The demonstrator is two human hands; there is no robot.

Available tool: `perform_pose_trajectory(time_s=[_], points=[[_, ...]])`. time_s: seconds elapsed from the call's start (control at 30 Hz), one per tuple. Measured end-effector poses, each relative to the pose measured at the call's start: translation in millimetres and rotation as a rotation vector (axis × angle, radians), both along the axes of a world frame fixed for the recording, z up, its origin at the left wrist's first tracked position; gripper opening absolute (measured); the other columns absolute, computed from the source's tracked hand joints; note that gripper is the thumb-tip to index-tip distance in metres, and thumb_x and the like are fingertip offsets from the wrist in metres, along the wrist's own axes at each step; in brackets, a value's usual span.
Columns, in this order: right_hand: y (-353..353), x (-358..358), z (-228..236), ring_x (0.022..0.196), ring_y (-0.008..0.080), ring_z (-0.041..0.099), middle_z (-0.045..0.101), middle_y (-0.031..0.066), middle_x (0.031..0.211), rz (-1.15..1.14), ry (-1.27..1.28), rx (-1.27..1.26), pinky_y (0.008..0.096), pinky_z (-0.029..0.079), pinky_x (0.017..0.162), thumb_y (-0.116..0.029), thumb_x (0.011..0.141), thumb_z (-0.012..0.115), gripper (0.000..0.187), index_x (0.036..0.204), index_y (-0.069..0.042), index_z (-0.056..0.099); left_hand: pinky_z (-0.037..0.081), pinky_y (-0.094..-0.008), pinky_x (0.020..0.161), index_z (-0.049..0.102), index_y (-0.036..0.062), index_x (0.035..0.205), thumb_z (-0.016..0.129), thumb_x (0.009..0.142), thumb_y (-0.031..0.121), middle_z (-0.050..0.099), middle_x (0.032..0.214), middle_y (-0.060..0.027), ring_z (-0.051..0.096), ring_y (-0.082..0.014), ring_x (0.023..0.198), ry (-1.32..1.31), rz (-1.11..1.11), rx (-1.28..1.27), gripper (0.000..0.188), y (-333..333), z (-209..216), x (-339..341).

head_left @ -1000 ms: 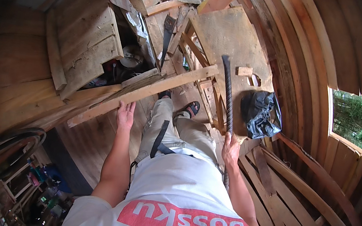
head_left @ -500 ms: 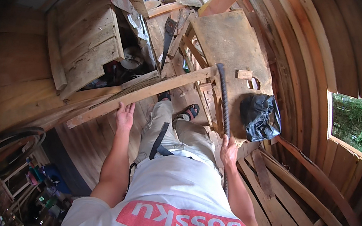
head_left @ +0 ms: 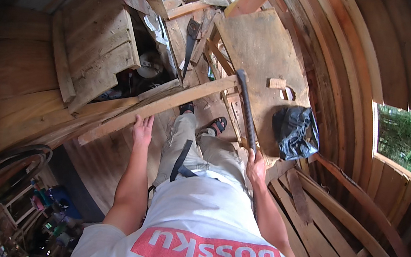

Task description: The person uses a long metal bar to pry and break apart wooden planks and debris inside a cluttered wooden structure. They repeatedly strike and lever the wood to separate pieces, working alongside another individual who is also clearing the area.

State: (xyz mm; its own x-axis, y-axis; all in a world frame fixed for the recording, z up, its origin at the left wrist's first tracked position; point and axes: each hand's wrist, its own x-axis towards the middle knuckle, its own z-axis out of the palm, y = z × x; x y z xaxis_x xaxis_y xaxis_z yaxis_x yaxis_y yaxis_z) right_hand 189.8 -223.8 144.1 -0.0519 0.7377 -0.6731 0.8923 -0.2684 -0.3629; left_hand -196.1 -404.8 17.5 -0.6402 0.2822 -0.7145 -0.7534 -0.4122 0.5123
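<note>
A long wooden beam (head_left: 161, 105) runs slantwise across in front of me, from the lower left up towards the middle. My left hand (head_left: 143, 129) lies against its near edge, palm up, fingers stretched out rather than wrapped round it. A dark, ribbed metal bar (head_left: 247, 108) is in the closed fingers of my right hand (head_left: 256, 166). The bar points away from me, and its far tip is at the beam's right end; whether they touch I cannot tell. Its lower part is hidden by my hand and arm.
A worn wooden board (head_left: 260, 39) at the far right bears a small wood block (head_left: 276, 84) and a black plastic bag (head_left: 295, 133). A handsaw (head_left: 191, 42) lies beyond the beam. Loose planks (head_left: 311, 233) lie at my right, and a wooden box (head_left: 94, 60) stands left.
The metal bar's upper part has swung left to the beam's end. My right hand has shifted slightly left and forward with it. My left hand stays in nearly the same spot.
</note>
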Motion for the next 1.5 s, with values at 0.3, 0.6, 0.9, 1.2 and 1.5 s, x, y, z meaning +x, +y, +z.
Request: perform_pose_trajectory(time_s=[0.3,0.6,0.9,1.2,1.5], points=[[-5.0,-7.9,35.4,0.090,0.0502,0.057,0.062,0.0302,0.088,0.022,0.067,0.066,0.0553,0.042,0.077,-0.045,0.098,0.042,0.047,0.098,0.001,0.053,0.036,-0.0492,0.112,0.042,0.0002,0.134,0.049,0.100,0.023,0.043,0.139,-0.0164,0.038,-0.0314,0.134,-0.010,-0.004,0.052,0.041,-4.2,-7.2,-0.4],[5.4,-5.8,20.4,0.091,0.0513,0.057,0.061,0.0326,0.088,-0.015,0.037,0.041,0.0550,0.043,0.078,-0.045,0.097,0.044,0.047,0.101,0.000,0.056,0.036,-0.0495,0.112,0.039,-0.0009,0.135,0.050,0.100,0.023,0.042,0.140,-0.0164,0.037,-0.0320,0.134,-0.008,-0.017,-0.030,0.044,6.5,1.0,3.3],[6.2,-21.6,20.5,0.094,0.0514,0.057,0.062,0.0329,0.091,0.018,0.079,0.035,0.0563,0.043,0.079,-0.044,0.098,0.043,0.045,0.100,-0.001,0.055,0.037,-0.0500,0.112,0.039,-0.0001,0.136,0.051,0.100,0.023,0.043,0.139,-0.0160,0.037,-0.0320,0.134,-0.020,-0.024,0.016,0.044,3.4,-0.1,-2.8],[-11.0,-16.4,24.0,0.075,0.0390,0.055,0.057,0.0239,0.076,0.077,0.107,-0.043,0.0487,0.043,0.071,-0.046,0.098,0.043,0.048,0.095,0.000,0.054,0.037,-0.0501,0.112,0.038,0.0022,0.137,0.051,0.100,0.022,0.044,0.139,-0.0152,0.039,-0.0316,0.134,0.015,-0.074,0.034,0.045,-1.8,7.0,-1.4],[-10.0,0.2,29.8,0.085,0.0471,0.060,0.062,0.0276,0.081,0.026,0.105,-0.041,0.0530,0.043,0.075,-0.046,0.098,0.039,0.048,0.102,-0.001,0.055,0.037,-0.0489,0.112,0.039,0.0042,0.137,0.050,0.100,0.022,0.045,0.139,-0.0137,0.040,-0.0304,0.133,-0.008,-0.096,0.021,0.042,-28.5,-0.6,19.1]])
